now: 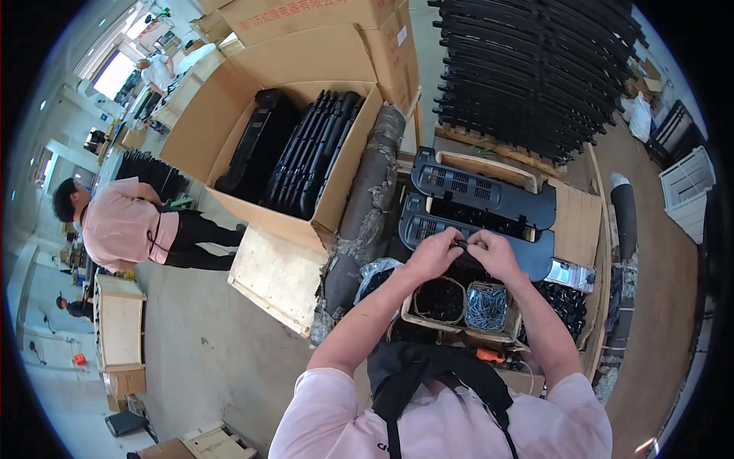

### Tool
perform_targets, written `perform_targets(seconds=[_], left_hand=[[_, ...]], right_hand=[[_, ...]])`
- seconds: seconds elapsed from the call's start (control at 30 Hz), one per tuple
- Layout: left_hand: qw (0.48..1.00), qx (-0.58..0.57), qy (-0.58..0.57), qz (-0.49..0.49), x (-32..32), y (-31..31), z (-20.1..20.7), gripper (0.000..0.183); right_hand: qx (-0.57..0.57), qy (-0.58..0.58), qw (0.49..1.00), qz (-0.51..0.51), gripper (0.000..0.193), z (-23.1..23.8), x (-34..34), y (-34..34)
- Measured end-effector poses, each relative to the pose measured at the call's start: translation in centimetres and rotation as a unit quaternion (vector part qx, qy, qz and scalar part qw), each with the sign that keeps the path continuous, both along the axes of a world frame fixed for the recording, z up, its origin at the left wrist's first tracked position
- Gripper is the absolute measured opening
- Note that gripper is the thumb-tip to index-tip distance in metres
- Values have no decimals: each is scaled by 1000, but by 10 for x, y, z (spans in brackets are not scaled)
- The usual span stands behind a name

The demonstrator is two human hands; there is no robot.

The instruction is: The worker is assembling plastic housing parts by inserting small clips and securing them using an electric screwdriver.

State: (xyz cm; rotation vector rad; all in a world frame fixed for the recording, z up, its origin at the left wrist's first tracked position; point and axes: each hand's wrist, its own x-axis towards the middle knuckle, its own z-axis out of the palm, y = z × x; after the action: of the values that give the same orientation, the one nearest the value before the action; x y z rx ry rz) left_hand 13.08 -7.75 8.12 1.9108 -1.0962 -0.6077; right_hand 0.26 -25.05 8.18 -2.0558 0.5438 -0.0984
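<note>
My left hand (436, 255) and my right hand (493, 254) are close together, fingers pinched around a small dark part (461, 244) too small to name. Both hands are over the near edge of a dark grey plastic panel (527, 256) with vent slots. Behind it lies a second, similar grey panel (489, 191). Just below my hands, a wooden box holds a tub of small black parts (440, 300) and a tub of silver screws (486, 306). An orange-and-black tool (491, 356) lies nearer to me, partly hidden.
At left, an open cardboard box (199, 145) holds several black panels (313, 153). A padded roll (371, 180) runs beside it. Stacked black frames (531, 76) rise at the back. Loose black parts (564, 306) and a plastic bag (375, 275) flank the tubs. Another person (130, 222) stands far left.
</note>
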Motion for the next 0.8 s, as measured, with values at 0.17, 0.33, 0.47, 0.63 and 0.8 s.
perform_targets(seconds=[0.17, 0.33, 0.47, 0.63, 0.8], left_hand=[[993, 22, -119, 15, 47, -27, -3, 29], [984, 10, -169, 53, 89, -52, -17, 32], [982, 32, -173, 63, 102, -64, -26, 33], [983, 43, -168, 62, 106, -67, -38, 34], [982, 47, -175, 55, 110, -66, -39, 36]], right_hand=[[-74, -2, 997, -21, 22, -15, 51, -17], [-139, -25, 988, -56, 15, -29, 102, -23], [-167, -19, 984, -55, 14, -40, 119, -32], [-163, 4, 986, -36, 13, -43, 122, -36], [-149, -7, 988, -33, 18, -44, 125, -36]])
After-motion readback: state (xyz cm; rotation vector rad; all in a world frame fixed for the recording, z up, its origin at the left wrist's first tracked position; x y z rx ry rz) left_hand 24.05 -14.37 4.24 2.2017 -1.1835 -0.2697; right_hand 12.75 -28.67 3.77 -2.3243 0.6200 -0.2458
